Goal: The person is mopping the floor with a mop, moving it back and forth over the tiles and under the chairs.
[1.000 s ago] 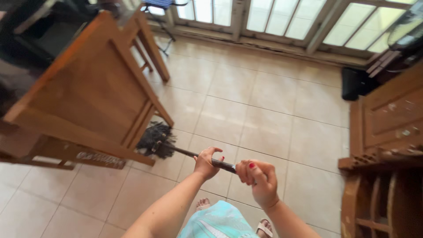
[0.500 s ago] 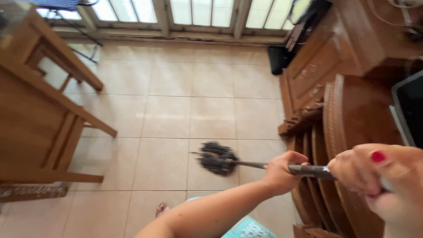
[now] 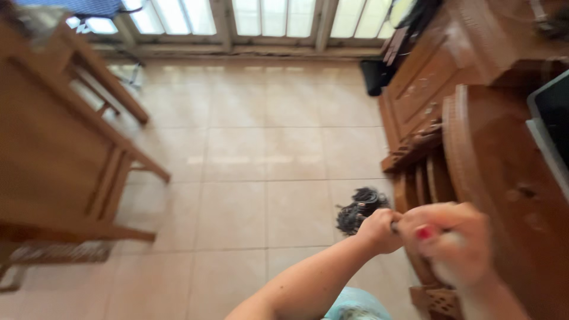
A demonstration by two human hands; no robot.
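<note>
A person's left hand (image 3: 379, 231) and right hand (image 3: 453, 240) are both clenched around the thin dark handle (image 3: 395, 226) of a dark string-headed mop (image 3: 359, 210), only a sliver of the handle showing between them. The mop's head rests on the beige tiled floor (image 3: 261, 154), just beyond the left fingers (image 3: 396, 214) and close against the foot of a carved brown wooden cabinet (image 3: 474, 136) along the floor's right edge. The right hand, blurred, sits nearest the camera with a red-painted nail (image 3: 423, 232) showing. A brown wooden slatted chair frame (image 3: 71, 154) stands at the floor's left edge, well apart from the mop. White-framed windows (image 3: 261, 18) line the far edge.
</note>
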